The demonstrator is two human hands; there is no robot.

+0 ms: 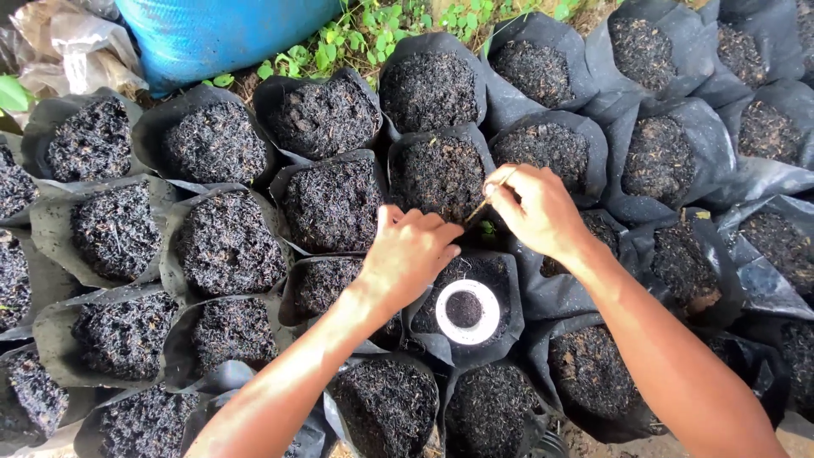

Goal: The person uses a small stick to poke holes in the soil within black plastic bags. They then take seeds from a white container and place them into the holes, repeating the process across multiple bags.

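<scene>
A white plastic ring (464, 311) is lying flat on a soil-filled black plastic grow bag (441, 343). Above it, the left hand (411, 252) is hovering, grip loosely curled, empty. Beyond, the right hand (536, 209) is pinching a thin tan stick (489, 197), slanting lower-left to upper-right, over another bag (438, 174).
</scene>
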